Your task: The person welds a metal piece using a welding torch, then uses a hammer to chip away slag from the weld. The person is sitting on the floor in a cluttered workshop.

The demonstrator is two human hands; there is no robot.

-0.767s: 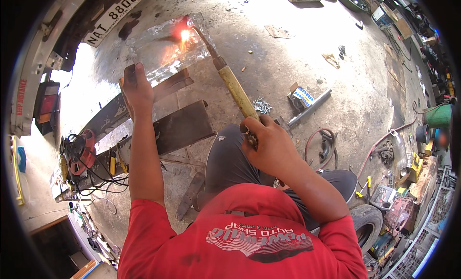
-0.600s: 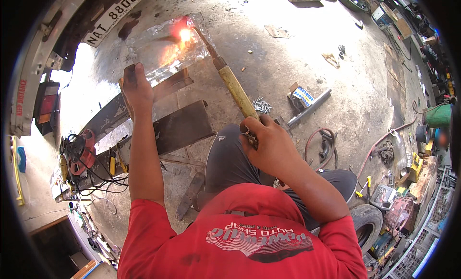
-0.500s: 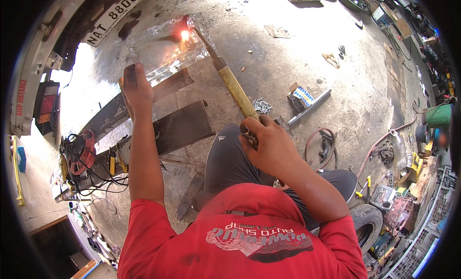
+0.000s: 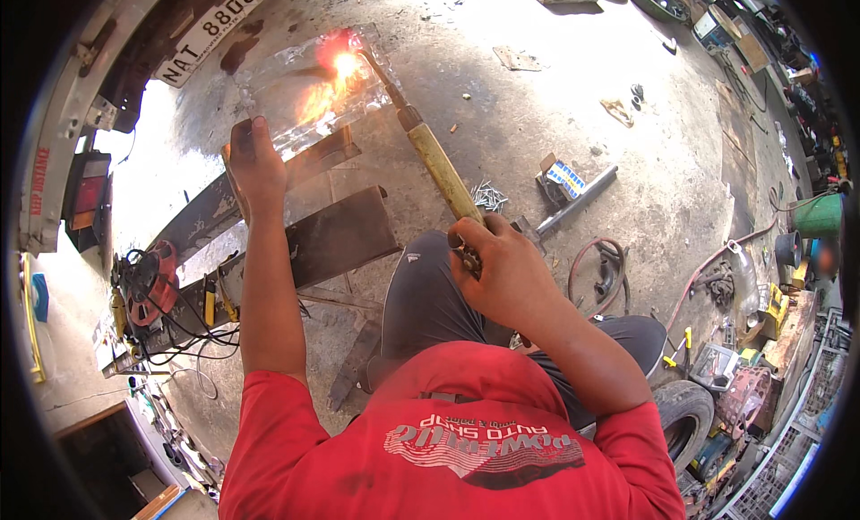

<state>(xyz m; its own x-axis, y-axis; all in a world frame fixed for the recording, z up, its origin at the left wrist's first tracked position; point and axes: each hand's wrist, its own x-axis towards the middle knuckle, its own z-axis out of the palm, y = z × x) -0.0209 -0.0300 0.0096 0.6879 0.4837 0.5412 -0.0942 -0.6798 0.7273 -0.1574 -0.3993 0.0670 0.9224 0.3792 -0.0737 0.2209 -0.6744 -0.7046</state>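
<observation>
My right hand (image 4: 502,265) grips the rear end of a gas torch (image 4: 441,166) with a yellowish handle. Its tip points up and left, where an orange flame (image 4: 333,81) plays on a shiny metal sheet (image 4: 305,90) lying on the concrete floor. My left hand (image 4: 255,166) presses flat on the near edge of that sheet, beside a dark metal strip (image 4: 309,157). A rusty flat plate (image 4: 336,233) lies just below, between my left arm and my knee.
A vehicle's rear with a white number plate (image 4: 208,20) stands at top left. An orange cable reel (image 4: 148,283) and tangled wires lie at left. A small box (image 4: 562,177), nails and a steel pipe (image 4: 578,200) lie right of the torch. Hoses, a tyre (image 4: 685,421) and clutter fill the right.
The flame has flickered and spread a little over the sheet. Both hands and the torch have stayed where they were.
</observation>
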